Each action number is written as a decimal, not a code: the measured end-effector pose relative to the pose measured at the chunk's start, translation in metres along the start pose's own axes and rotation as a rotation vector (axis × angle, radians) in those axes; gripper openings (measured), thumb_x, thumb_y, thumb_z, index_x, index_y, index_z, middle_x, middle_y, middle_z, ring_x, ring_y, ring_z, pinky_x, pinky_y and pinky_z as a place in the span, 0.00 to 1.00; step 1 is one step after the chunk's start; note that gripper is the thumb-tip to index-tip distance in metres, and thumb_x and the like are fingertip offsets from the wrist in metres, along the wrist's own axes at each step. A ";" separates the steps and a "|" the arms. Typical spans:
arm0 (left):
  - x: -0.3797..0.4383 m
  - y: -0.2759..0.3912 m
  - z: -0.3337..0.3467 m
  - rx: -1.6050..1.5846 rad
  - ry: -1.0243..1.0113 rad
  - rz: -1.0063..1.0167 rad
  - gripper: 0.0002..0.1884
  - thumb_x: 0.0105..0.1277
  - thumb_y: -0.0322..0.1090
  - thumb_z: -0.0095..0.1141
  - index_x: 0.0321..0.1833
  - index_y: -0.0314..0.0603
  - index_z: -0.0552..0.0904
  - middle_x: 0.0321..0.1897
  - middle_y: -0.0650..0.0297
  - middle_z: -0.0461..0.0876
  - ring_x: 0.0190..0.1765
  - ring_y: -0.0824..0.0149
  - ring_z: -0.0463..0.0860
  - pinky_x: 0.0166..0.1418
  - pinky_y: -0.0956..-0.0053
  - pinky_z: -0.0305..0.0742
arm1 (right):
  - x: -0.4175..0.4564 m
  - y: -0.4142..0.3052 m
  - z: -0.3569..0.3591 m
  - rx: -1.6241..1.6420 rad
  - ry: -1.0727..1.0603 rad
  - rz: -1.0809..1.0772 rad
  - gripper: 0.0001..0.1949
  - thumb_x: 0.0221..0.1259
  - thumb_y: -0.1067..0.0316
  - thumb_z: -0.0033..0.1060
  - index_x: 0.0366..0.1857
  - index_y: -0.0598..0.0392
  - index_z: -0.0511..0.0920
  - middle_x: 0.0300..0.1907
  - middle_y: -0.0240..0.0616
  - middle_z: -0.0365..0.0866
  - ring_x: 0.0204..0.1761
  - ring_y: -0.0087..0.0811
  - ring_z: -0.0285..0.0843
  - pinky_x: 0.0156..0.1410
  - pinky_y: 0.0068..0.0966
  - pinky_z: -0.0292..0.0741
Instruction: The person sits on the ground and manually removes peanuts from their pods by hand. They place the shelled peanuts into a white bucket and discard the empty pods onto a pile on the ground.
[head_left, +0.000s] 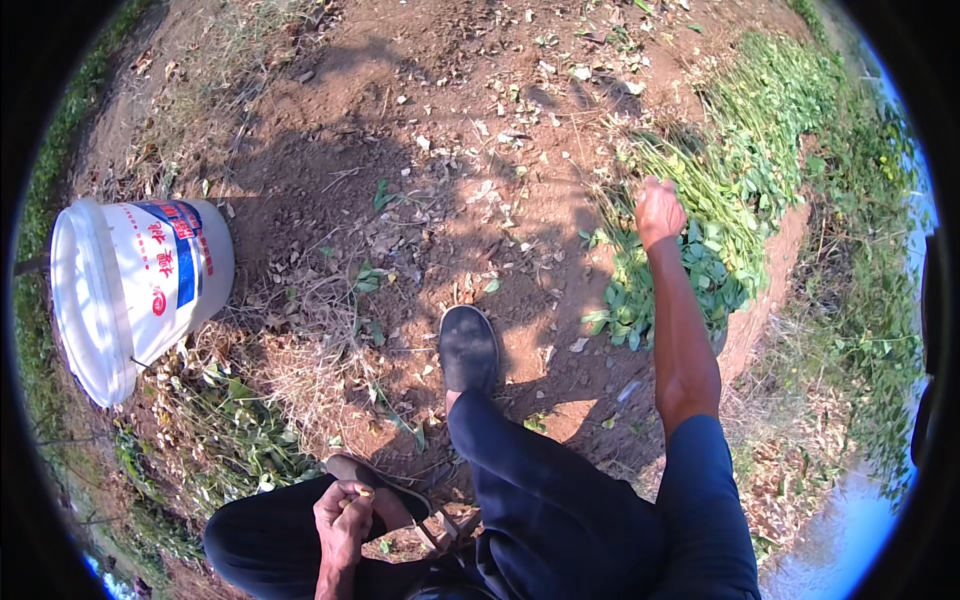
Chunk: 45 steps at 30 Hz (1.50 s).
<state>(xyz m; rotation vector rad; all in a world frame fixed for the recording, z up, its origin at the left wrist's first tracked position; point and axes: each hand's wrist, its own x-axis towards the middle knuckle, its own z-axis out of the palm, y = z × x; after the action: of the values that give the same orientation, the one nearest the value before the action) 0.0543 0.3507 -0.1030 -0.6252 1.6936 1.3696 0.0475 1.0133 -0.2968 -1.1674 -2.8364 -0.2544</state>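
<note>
My right hand (660, 210) reaches out to a long heap of uprooted leafy green plants (716, 180), at the stem and root side of the heap. Its fingers are bent; whether they grip a stem cannot be made out. Above my bent leg, my left hand (346, 517) is closed on small pale yellowish pods (364, 495), which look like peanuts. A white plastic bucket (169, 262) with blue and red print lies at the left, its lidded or rimmed end towards the left edge.
Bare brown soil (450, 97) strewn with dry leaves lies ahead. A second heap of pulled plants (240, 442) is below the bucket, beside dry stalks (322, 375). My dark shoe (469, 349) rests on the soil. Part of a low wooden seat or frame (450, 529) shows between my legs.
</note>
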 end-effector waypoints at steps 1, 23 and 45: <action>0.000 0.000 0.000 0.003 0.000 0.000 0.04 0.70 0.26 0.56 0.42 0.35 0.83 0.16 0.70 0.72 0.16 0.81 0.64 0.19 0.83 0.59 | -0.001 0.000 -0.002 -0.037 0.004 0.001 0.09 0.66 0.59 0.61 0.43 0.48 0.81 0.44 0.50 0.83 0.41 0.50 0.89 0.47 0.48 0.83; -0.002 -0.009 -0.008 0.049 -0.010 0.042 0.04 0.70 0.28 0.58 0.41 0.35 0.83 0.16 0.70 0.72 0.15 0.80 0.65 0.19 0.83 0.59 | -0.028 0.030 0.053 1.841 0.077 0.785 0.09 0.71 0.79 0.55 0.51 0.67 0.77 0.41 0.49 0.83 0.43 0.52 0.91 0.54 0.49 0.91; -0.006 -0.001 -0.005 -0.020 -0.048 0.056 0.03 0.70 0.25 0.58 0.43 0.33 0.83 0.19 0.76 0.68 0.19 0.82 0.65 0.23 0.84 0.60 | -0.028 0.003 0.005 0.291 -0.436 0.149 0.10 0.57 0.68 0.62 0.32 0.67 0.82 0.37 0.62 0.87 0.32 0.56 0.88 0.42 0.45 0.86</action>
<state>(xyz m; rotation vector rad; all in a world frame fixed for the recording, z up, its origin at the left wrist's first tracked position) 0.0564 0.3452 -0.0985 -0.5560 1.6723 1.4316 0.0698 0.9973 -0.3051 -1.5064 -2.9636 0.4620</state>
